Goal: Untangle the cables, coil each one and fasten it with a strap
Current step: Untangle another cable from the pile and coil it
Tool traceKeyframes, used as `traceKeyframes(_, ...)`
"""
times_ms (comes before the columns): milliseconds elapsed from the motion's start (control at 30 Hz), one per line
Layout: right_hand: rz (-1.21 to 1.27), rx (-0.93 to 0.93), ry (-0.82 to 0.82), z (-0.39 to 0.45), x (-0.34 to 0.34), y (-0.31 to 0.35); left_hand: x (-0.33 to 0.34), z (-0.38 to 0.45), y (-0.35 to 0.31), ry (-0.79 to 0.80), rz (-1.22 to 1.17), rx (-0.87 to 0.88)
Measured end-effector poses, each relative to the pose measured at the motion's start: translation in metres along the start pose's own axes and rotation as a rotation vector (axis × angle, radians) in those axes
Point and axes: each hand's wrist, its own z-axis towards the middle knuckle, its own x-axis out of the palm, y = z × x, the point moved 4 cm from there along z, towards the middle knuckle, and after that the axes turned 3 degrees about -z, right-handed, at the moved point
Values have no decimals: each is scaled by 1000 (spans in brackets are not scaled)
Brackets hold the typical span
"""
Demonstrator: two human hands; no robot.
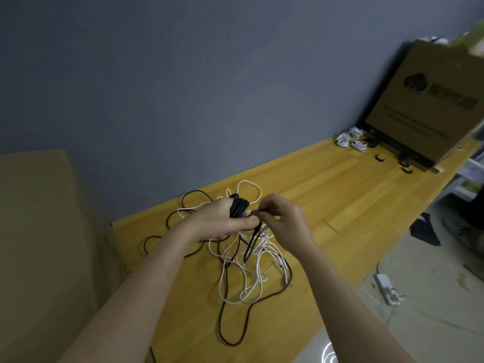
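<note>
Two hands meet above the tangle (248,260) of black and white cables lying loose on your table (340,205). Your left hand (222,221) has its fingers curled round a black coil (238,206), held just over the tangle. Your right hand (281,218) pinches a thin black strand beside the coil; whether that is cable or strap, you cannot tell. Farther back, white coils (351,139) and black straps (379,158) lie near a cardboard box (424,100).
</note>
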Motion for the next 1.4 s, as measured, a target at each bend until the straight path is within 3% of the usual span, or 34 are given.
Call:
traceKeyframes(167,138,253,126,-25,29,-41,-12,-2,8,-89,-50,-1)
traceKeyframes(267,159,253,166,-28,39,-42,-17,-1,7,-158,-113,25)
traceKeyframes(333,193,248,117,-27,38,-44,-23,-1,7,-242,-186,34)
traceKeyframes(433,224,277,-89,-33,25,-53,-33,-3,11,-348,-274,45)
traceKeyframes(633,332,445,-303,-47,14,-71,-30,-2,9,-383,-209,30)
traceKeyframes(800,316,583,-75,-38,27,-72,-25,1,6,-340,-210,61)
traceKeyframes(933,577,701,-201,-32,23,-69,-28,2,5,-376,-270,88)
traceKeyframes(1033,794,668,-306,-22,13,-57,-36,2,9,-415,-275,87)
traceKeyframes(1200,927,472,-495,19,-24,-23,-40,5,16,-424,-210,95)
traceKeyframes(1267,856,447,-471,31,-33,-18,-40,5,16,-425,-202,106)
traceKeyframes(1367,530,542,-240,38,-25,-22,-37,5,17,-438,-185,104)
traceKeyframes(1400,499,537,-234,42,-27,-21,-37,6,17,-441,-183,103)
